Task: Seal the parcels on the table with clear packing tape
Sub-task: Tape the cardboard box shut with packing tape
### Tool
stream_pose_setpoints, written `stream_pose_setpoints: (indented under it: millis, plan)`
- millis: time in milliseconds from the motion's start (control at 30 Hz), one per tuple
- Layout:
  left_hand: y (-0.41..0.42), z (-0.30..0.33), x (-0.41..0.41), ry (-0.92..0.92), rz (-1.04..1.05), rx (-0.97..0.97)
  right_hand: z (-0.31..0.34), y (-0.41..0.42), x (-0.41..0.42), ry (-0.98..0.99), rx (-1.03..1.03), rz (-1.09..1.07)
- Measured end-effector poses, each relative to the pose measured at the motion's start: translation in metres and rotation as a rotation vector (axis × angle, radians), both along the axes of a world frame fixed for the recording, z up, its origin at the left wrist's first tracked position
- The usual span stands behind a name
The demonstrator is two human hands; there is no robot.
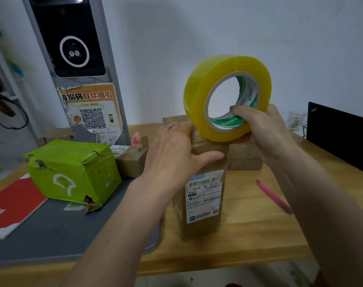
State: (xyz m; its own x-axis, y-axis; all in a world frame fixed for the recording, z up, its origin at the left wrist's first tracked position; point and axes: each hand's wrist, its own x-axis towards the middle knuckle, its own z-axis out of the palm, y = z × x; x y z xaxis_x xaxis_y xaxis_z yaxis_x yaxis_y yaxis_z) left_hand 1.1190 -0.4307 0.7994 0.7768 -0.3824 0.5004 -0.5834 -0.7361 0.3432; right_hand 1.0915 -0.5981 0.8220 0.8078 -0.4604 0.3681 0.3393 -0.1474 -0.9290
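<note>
On top of the tall brown parcel [205, 183], my left hand [176, 150] lies flat, fingers straight, thumb stretched across the upper front face, fingertips touching the tape roll [227, 96]. My right hand [265, 133] grips that roll, thumb hooked through its core, holding it upright on edge with its lower rim on the parcel's top. The parcel stands on the wooden table [259, 235], its shipping label [204, 196] facing me. To the right lies a pink pen [273, 196]. To the left sit a green parcel [73, 172], a small brown box [131, 160] behind it, and a red booklet [13, 208] nearer. Another brown box [244, 156] rests behind the tall parcel.
</note>
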Motion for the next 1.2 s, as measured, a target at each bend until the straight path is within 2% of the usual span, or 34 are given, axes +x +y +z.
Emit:
stream_pose_setpoints:
  millis: [133,333,433,500,733,933,1200]
  plan:
    - [0.005,-0.001,0.001,0.033,0.017,0.067,0.002,-0.012,0.004,0.024,0.233,0.124]
    - [0.003,0.0,0.001,0.034,0.01,0.071,0.001,-0.024,0.008,0.02,0.32,0.228]
    - [0.007,-0.004,0.003,0.034,0.012,0.051,-0.006,-0.028,0.006,0.048,0.535,0.309]
    - [0.009,-0.004,0.004,0.038,0.006,0.03,-0.01,-0.03,0.005,0.047,0.607,0.332]
    - [0.011,-0.008,0.002,0.045,-0.002,-0.002,-0.019,-0.034,0.005,-0.028,0.663,0.386]
    - [0.009,-0.009,0.002,0.048,-0.006,-0.003,-0.045,-0.037,0.011,0.008,0.723,0.342]
    - [0.011,-0.011,0.001,0.059,-0.026,-0.055,-0.048,-0.036,0.015,-0.018,0.729,0.332]
